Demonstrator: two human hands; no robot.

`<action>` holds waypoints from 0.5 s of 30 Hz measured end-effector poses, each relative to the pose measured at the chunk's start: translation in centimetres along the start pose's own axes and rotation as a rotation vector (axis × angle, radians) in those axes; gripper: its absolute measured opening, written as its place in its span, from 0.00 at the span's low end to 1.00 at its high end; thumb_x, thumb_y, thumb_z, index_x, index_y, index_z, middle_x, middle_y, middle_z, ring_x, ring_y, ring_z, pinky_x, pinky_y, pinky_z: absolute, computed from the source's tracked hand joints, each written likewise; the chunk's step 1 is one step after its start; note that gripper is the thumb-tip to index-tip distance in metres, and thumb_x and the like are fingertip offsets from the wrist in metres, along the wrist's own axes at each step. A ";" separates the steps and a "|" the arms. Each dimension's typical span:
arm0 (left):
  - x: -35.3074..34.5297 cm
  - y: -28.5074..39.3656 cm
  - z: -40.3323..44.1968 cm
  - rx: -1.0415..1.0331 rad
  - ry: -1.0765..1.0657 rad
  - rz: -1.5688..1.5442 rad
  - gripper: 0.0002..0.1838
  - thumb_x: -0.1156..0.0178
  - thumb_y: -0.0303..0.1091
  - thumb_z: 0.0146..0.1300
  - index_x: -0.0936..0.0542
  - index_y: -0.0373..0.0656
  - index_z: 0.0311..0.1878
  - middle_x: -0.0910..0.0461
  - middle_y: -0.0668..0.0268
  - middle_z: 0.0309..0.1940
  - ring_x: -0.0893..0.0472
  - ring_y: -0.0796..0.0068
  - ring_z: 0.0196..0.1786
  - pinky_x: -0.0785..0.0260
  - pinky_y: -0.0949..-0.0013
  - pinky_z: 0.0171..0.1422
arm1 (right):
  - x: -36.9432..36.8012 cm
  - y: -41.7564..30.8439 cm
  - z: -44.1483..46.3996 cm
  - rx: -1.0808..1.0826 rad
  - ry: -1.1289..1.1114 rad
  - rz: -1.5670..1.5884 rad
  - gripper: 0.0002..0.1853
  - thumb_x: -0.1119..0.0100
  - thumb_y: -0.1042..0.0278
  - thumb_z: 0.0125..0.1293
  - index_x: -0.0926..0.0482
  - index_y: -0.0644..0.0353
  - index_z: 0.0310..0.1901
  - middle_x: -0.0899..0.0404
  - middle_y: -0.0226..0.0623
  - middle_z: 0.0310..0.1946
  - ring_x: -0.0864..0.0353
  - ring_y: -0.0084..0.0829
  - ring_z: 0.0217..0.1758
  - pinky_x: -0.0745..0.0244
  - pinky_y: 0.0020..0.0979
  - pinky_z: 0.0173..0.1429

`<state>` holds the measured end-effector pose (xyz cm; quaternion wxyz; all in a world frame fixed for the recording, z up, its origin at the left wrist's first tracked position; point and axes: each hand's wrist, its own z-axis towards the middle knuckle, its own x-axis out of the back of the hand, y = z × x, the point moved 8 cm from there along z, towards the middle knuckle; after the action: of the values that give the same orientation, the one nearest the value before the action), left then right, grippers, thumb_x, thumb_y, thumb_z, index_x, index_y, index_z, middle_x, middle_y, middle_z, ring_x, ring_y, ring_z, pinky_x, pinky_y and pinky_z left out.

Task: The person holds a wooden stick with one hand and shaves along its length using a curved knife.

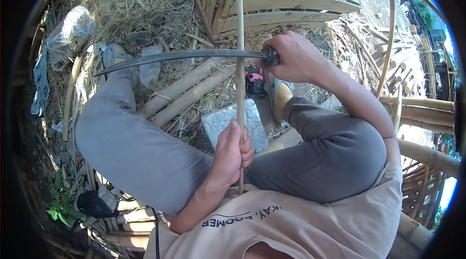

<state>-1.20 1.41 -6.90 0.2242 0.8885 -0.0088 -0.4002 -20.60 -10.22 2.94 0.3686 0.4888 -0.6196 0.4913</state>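
A thin wooden stick [241, 21] stands lengthwise in the middle of the view, its lower end against my shirt. My left hand [234, 148] is wrapped round its lower part. My right hand [292, 55] grips the dark handle of a long curved blade [184, 55], which points left and crosses the stick at about its middle. Blade and stick meet or overlap there; whether they touch I cannot tell. Below the crossing, a pale stone block [238, 124] lies on the ground between my legs, behind the stick.
A slatted wooden crate [286, 2] lies beyond my hands. Bamboo poles [187, 89] rest on the straw between my feet. A clear plastic bag [73, 33] is at the left. More bamboo [420, 113] stands at the right, and a dark object [97, 204] lies lower left.
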 end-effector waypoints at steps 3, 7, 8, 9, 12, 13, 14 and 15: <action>-0.1 -0.4 -0.2 0.011 -0.002 0.015 0.23 0.63 0.58 0.83 0.34 0.52 0.35 0.48 0.80 0.18 0.51 0.88 0.17 0.60 0.76 0.19 | 0.2 -0.5 -1.2 -0.090 -0.028 0.082 0.20 0.30 0.52 0.62 0.15 0.66 0.29 0.19 0.51 0.22 0.15 0.53 0.31 0.20 0.48 0.41; -0.4 -0.1 0.5 -0.019 0.005 0.023 0.23 0.62 0.58 0.83 0.35 0.52 0.35 0.48 0.80 0.18 0.51 0.88 0.17 0.60 0.77 0.19 | -0.1 -0.1 -1.0 0.048 0.027 0.201 0.19 0.31 0.56 0.64 0.17 0.66 0.27 0.24 0.49 0.16 0.19 0.51 0.25 0.26 0.46 0.34; -0.4 -0.3 0.4 -0.004 0.004 0.021 0.23 0.62 0.58 0.83 0.35 0.53 0.35 0.48 0.80 0.18 0.51 0.88 0.17 0.60 0.77 0.19 | -0.2 0.2 -0.9 0.039 0.028 0.173 0.16 0.32 0.58 0.61 0.16 0.66 0.28 0.22 0.50 0.18 0.17 0.52 0.27 0.24 0.47 0.37; -0.5 -0.5 0.3 0.011 0.003 0.010 0.23 0.62 0.58 0.83 0.36 0.53 0.34 0.48 0.80 0.18 0.51 0.88 0.17 0.60 0.77 0.19 | -0.1 0.5 -1.0 0.022 0.029 0.147 0.13 0.32 0.61 0.57 0.16 0.65 0.29 0.21 0.51 0.20 0.16 0.53 0.30 0.22 0.47 0.40; -1.1 -0.2 0.8 0.027 -0.005 -0.012 0.23 0.62 0.58 0.83 0.36 0.53 0.34 0.48 0.80 0.18 0.51 0.88 0.17 0.60 0.77 0.19 | -0.2 1.1 -1.1 0.029 0.044 0.105 0.10 0.34 0.66 0.50 0.15 0.64 0.30 0.19 0.52 0.23 0.15 0.55 0.33 0.19 0.49 0.43; -1.2 -0.3 0.8 0.026 0.004 -0.008 0.23 0.62 0.58 0.83 0.36 0.53 0.34 0.48 0.81 0.18 0.51 0.88 0.17 0.60 0.77 0.19 | -0.4 1.2 -1.2 0.042 0.051 0.106 0.10 0.34 0.67 0.48 0.15 0.64 0.30 0.19 0.52 0.23 0.15 0.55 0.33 0.19 0.49 0.43; -1.2 -0.4 0.6 0.028 0.015 -0.001 0.23 0.62 0.59 0.83 0.36 0.53 0.34 0.48 0.81 0.18 0.51 0.88 0.17 0.61 0.77 0.19 | -0.7 1.4 -1.2 0.028 0.040 0.129 0.10 0.34 0.68 0.47 0.15 0.64 0.30 0.19 0.52 0.23 0.15 0.55 0.33 0.19 0.49 0.43; -1.2 -0.5 0.6 0.034 0.016 -0.006 0.24 0.62 0.59 0.83 0.36 0.53 0.34 0.48 0.81 0.17 0.51 0.88 0.17 0.61 0.77 0.19 | -1.0 1.7 -1.2 0.012 0.032 0.154 0.11 0.34 0.68 0.46 0.15 0.64 0.31 0.18 0.52 0.23 0.15 0.55 0.33 0.18 0.49 0.43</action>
<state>-2.51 1.85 -6.59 0.2080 0.8955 -0.0113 -0.3934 -21.99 -8.77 1.87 0.3368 0.4340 -0.6465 0.5295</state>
